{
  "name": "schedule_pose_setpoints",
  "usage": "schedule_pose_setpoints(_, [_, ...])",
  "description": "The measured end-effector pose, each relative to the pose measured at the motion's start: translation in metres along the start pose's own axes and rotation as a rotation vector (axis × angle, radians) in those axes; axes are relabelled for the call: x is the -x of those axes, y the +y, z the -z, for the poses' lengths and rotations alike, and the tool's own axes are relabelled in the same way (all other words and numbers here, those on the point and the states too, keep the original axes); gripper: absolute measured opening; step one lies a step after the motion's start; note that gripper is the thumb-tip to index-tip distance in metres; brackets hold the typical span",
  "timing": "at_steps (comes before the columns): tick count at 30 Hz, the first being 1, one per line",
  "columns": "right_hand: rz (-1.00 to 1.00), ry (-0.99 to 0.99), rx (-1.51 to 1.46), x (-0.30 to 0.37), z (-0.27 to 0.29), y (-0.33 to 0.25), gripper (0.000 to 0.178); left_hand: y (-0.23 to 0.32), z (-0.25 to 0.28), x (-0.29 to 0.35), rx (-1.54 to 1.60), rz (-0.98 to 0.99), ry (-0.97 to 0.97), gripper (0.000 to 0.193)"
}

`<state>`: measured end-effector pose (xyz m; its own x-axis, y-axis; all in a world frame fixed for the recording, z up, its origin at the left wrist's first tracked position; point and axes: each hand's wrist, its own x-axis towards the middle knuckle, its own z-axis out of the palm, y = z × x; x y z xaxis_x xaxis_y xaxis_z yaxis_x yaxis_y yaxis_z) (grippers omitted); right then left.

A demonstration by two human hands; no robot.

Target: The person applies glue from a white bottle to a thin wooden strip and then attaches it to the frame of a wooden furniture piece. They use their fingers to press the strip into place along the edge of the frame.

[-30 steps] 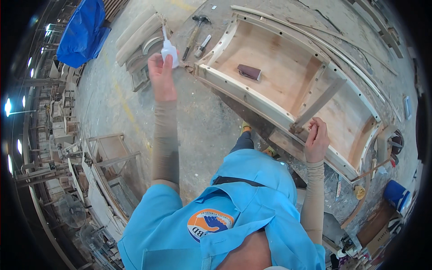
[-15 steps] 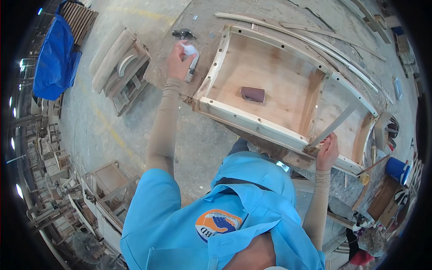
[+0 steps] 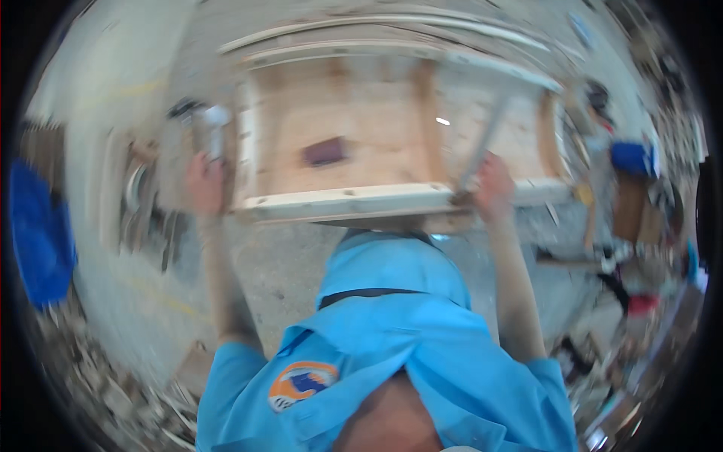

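Observation:
The picture is smeared by motion. My left hand (image 3: 205,183) is at the left end of a pale wooden frame (image 3: 339,202), at the near end of a slim light-coloured tool (image 3: 214,142); its fingers are too blurred to read. A white lump (image 3: 218,115) lies at that tool's far end, beside a dark-headed hammer (image 3: 187,109). My right hand (image 3: 495,186) closes round the near end of a flat grey strip (image 3: 493,129), which slants over the frame's right compartment. A maroon sandpaper block (image 3: 324,151) rests on the panel inside the larger left compartment.
Long pale wood strips (image 3: 392,19) lie beyond the frame. Curved wooden parts (image 3: 135,192) stand on the floor at left, near a blue tarp (image 3: 44,233). A blue container (image 3: 633,158) and a cardboard box (image 3: 628,207) are at right.
The view has swung, so the frame now lies nearly level across it. My left hand has come away from the white lump toward me. My right hand still holds the grey strip.

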<state>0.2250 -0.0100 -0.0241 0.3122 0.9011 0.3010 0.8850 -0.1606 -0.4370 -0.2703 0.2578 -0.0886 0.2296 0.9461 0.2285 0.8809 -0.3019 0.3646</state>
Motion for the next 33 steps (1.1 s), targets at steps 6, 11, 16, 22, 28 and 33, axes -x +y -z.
schedule_pose_setpoints(6, [-0.094, -0.061, -0.122, -0.007, 0.012, -0.007, 0.03, -0.01, -0.018, 0.01, -0.016, -0.032, -0.09, 0.047])
schedule_pose_setpoints(11, [-0.101, -0.047, -0.214, -0.012, 0.023, -0.018, 0.032, -0.053, -0.029, 0.007, -0.078, -0.084, -0.095, 0.044])
schedule_pose_setpoints(16, [-0.049, 0.157, -0.322, 0.013, 0.049, -0.008, 0.033, 0.003, 0.043, 0.013, 0.095, 0.142, 0.136, 0.037])
schedule_pose_setpoints(22, [-0.231, 0.425, -0.124, 0.064, 0.118, 0.061, 0.022, 0.186, 0.128, 0.022, 0.975, 0.198, 0.238, 0.032])
schedule_pose_setpoints(28, [-0.515, 0.585, -0.322, 0.074, 0.159, 0.152, 0.016, 0.397, 0.076, 0.057, 1.05, 0.104, -0.176, 0.026])
schedule_pose_setpoints(33, [-0.479, 0.452, -0.32, 0.068, 0.173, 0.197, 0.015, 0.51, 0.024, 0.102, 1.027, -0.177, -0.62, 0.018])
